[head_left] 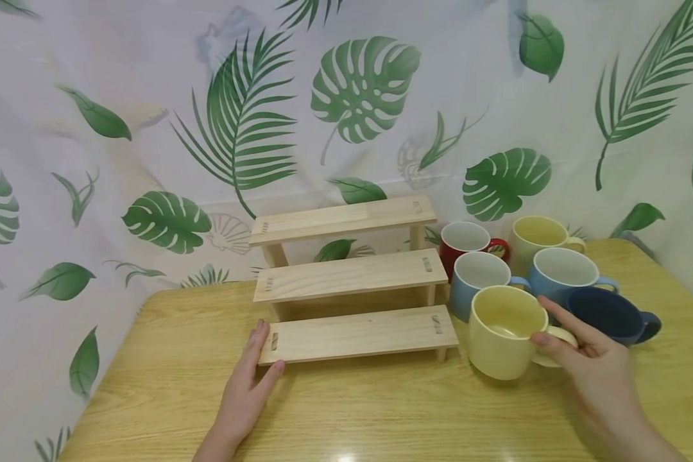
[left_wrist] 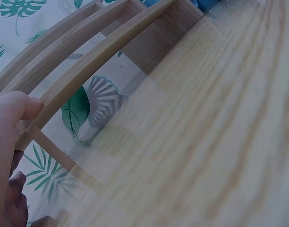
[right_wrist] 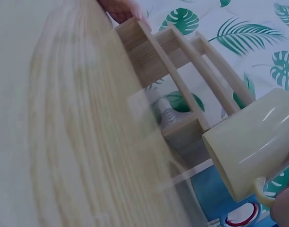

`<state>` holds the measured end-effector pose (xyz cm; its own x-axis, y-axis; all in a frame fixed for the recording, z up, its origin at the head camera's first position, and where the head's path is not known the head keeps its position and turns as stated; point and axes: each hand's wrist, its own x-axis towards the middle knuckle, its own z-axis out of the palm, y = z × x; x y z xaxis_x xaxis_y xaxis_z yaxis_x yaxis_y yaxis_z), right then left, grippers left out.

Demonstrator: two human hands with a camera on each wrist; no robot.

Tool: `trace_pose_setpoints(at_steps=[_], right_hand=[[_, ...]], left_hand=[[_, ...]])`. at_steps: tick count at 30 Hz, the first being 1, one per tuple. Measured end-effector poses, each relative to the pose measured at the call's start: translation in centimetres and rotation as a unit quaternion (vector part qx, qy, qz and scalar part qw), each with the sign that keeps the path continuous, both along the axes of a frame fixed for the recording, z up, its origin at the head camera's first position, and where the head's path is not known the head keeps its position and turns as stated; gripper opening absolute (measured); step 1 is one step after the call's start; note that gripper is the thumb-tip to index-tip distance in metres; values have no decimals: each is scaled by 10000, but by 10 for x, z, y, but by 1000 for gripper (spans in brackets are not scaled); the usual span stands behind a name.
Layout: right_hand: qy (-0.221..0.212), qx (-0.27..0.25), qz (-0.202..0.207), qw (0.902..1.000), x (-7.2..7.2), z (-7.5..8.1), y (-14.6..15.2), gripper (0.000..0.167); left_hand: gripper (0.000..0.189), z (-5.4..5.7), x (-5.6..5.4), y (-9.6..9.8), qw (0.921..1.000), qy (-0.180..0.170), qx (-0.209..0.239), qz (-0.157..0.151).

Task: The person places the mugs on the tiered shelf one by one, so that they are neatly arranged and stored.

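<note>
My right hand (head_left: 603, 369) holds a pale yellow mug (head_left: 499, 340) at its handle side, index finger along the rim and thumb close to the handle. The mug is upright, just right of a three-step wooden shelf stand (head_left: 358, 333). In the right wrist view, the base of the yellow mug (right_wrist: 253, 142) hangs clear of the table. At the stand's lowest step, my left hand (head_left: 245, 378) grips the left end, with the thumb at the front edge and fingers along the side. The left wrist view has the thumb (left_wrist: 24, 106) against that step.
Behind the held mug stand a red mug (head_left: 447, 251), another yellow mug (head_left: 520, 253), two light blue mugs (head_left: 462, 295) and a dark blue mug (head_left: 609, 317). Everything rests on a wood-grain table (head_left: 346, 417). A leaf-print cloth (head_left: 150, 160) hangs behind.
</note>
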<state>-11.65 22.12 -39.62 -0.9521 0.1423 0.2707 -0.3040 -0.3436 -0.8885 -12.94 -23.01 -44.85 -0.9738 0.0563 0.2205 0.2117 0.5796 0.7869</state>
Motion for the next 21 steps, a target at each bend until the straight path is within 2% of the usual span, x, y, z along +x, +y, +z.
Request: trace_pose_setpoints(at_steps=[5,10,15,21], right_hand=[[77,-419,181,9989,1,8,-4,46],[397,-624,292,9968,-3,20,-6,45],[524,-661,150,9963,-12,39,-12,45],[492,-907,170,9945,-26,63,-29,48]], left_hand=[[71,-1,0,-1,10000,-79,35,-10],[72,-1,-1,1,9998,-160,109,-72],[72,-1,-1,1,9997,-190,119,-13],[72,-1,-1,0,9998,-120,129,33]])
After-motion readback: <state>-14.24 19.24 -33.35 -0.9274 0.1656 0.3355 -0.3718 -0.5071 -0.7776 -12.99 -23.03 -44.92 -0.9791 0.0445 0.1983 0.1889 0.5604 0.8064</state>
